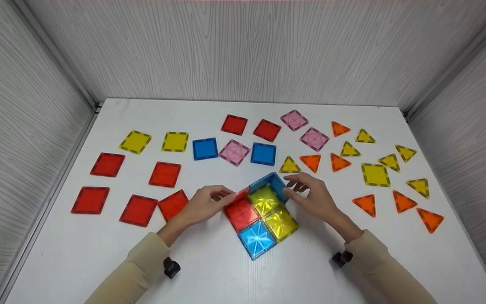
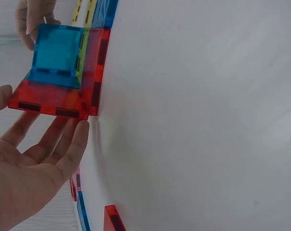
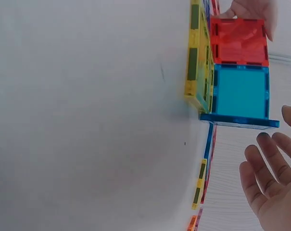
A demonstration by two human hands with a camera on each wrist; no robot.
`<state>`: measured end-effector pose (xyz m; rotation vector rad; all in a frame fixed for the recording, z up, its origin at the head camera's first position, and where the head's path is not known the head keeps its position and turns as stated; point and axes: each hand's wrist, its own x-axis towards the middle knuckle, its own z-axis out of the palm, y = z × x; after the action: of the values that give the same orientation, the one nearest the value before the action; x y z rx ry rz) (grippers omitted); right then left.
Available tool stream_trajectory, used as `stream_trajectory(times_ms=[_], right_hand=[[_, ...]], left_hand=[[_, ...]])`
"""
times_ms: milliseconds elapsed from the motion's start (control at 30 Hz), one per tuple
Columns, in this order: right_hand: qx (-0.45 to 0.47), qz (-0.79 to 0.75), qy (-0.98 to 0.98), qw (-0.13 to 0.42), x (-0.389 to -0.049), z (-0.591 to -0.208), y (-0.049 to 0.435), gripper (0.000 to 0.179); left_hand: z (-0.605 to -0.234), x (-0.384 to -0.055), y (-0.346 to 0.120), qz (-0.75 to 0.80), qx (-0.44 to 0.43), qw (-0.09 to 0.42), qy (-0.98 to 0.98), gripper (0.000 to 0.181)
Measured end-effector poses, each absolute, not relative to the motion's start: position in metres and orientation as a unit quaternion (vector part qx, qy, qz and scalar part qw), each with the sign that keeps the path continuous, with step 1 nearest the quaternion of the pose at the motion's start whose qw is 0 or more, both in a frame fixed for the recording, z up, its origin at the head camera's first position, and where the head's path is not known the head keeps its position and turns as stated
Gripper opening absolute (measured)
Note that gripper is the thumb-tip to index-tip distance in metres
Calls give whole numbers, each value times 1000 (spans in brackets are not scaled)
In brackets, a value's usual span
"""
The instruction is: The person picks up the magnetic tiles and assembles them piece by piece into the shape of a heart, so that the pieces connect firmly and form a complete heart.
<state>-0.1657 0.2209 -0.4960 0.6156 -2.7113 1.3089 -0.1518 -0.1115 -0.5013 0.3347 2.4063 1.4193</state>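
Tile base [image 1: 261,220]: I see joined squares, red, blue and two yellow, lying flat near the middle of the white table [image 1: 222,278].
Far edge: upright red tile [image 2: 49,98] beside blue walls [image 1: 277,186].
Left hand [image 1: 203,204]: pinching the upright red tile.
Right hand [image 1: 312,196]: spread loosely, just beside the blue walls.
Around: loose squares [image 1: 165,174] and, at right, triangles [image 1: 404,202].

Beige sleeves [image 1: 122,272], black wrist cameras [image 1: 171,268]

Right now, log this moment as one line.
left hand: touching upright red tile | right hand: close beside upright blue tile | below: red base tile, blue base tile, two yellow base tiles
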Motion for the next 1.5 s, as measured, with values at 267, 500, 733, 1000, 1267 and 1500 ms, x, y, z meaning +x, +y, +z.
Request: stream_trajectory(times_ms=[267,500,733,1000,1267,1500], right_hand=[[217,464,-859,-21,-204,-496,212,35],[215,480,-846,-85,-211,-499,213,32],[204,476,-853,-66,-195,-499,225,34],[153,480,-863,-25,-172,-503,235,36],[153,481,-863,-5,-163,-504,236,40],[197,460,-865,-24,-153,-507,247,54]], left_hand=[[-508,-132,-117,527,77,104,840,22],[-510,-135,-116,542,78,80,833,22],[-510,-151,-111,548,99,71,827,24],[-511,-177,-97,549,112,77,825,23],[-513,-187,-94,548,113,71,826,27],[-512,-169,-126,473,100,49,874,37]])
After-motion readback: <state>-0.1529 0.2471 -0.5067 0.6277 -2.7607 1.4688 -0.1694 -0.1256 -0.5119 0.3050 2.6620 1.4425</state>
